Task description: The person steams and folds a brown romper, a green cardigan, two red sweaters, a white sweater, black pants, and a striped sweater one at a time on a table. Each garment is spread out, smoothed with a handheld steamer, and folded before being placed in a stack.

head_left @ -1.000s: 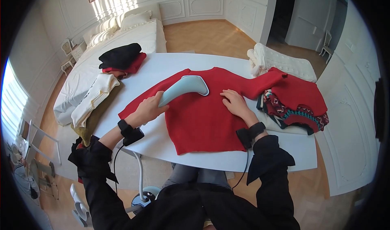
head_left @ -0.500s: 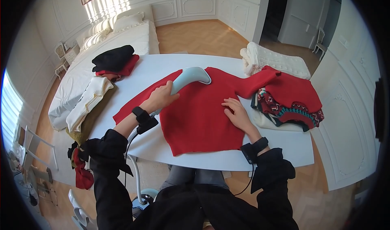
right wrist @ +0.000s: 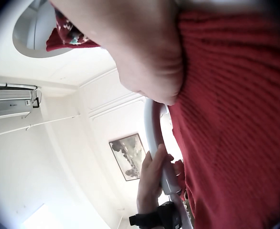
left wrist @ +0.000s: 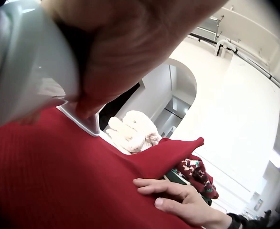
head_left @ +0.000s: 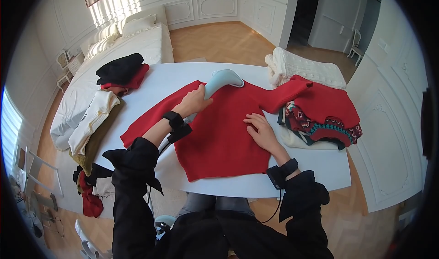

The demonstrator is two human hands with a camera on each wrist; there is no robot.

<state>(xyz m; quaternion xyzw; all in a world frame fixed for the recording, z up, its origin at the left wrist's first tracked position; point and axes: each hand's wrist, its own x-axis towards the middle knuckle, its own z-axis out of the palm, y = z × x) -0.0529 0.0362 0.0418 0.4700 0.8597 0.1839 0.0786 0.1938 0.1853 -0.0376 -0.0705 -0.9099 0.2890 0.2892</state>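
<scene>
Steaming is the step in hand, I think. A red knitted jumper [head_left: 219, 126] lies flat on the long white table [head_left: 320, 165], with one sleeve stretched out to each side. The person stands at the near edge of the table in black sleeves.

The left hand [head_left: 195, 101] is wrapped tight around the handle of a pale blue plastic steamer head [head_left: 222, 79]. The fingers and thumb are curled all the way round it. The flat front of the steamer sits on the jumper up near the neck. A grey hose [right wrist: 155, 143] runs down from the handle.

The right hand [head_left: 260, 128] lies flat on the middle of the jumper. Its fingers are straight and a little spread. It holds nothing; it just presses the wool down so it stays smooth.

The next move, I guess, calls for a slow slide of the steamer over a part not yet done, while the flat hand keeps clear of the hot steam and holds the cloth still.

Just right of the jumper is a pile of folded knitwear in red, white and green patterns [head_left: 320, 117]. A folded black and red pile [head_left: 121, 71] sits at the far left corner of the table
</scene>
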